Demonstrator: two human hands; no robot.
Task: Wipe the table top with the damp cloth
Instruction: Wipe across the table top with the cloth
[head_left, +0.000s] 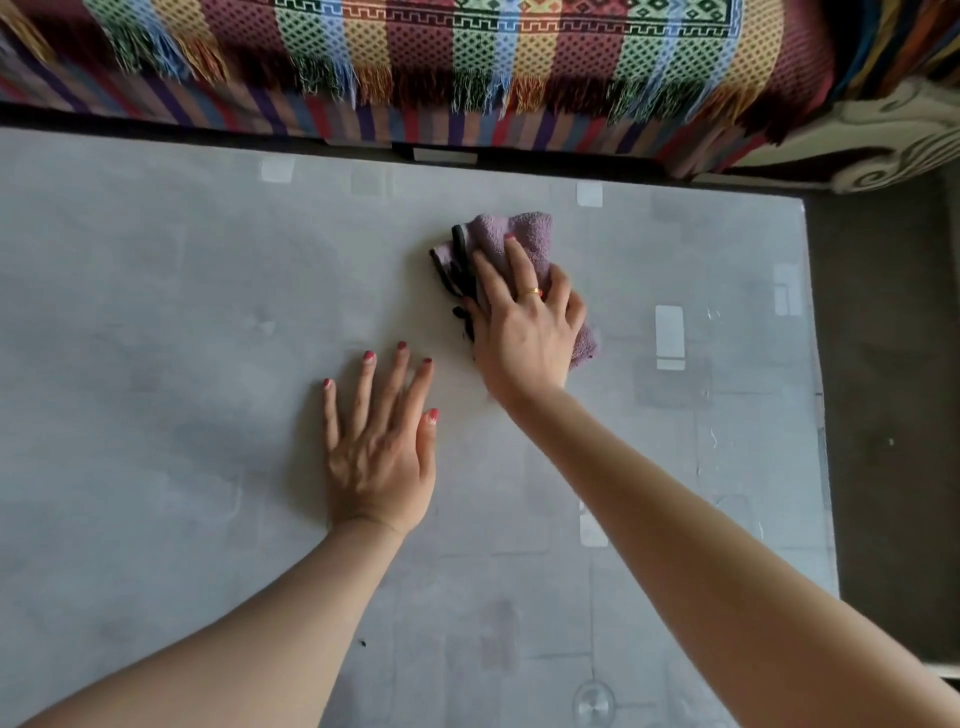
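Note:
A folded purple cloth with black stripes along its left edge lies on the grey glass table top, towards the far middle. My right hand presses down flat on the cloth, fingers spread over it, a gold ring on one finger. The cloth shows beyond the fingertips and at the right of the palm. My left hand rests flat on the bare table, palm down and fingers apart, just left of and nearer than the cloth. It holds nothing.
A sofa draped in a multicoloured fringed woven throw runs along the table's far edge. The table's right edge drops to dark floor. A cream patterned cushion or rug sits at the top right.

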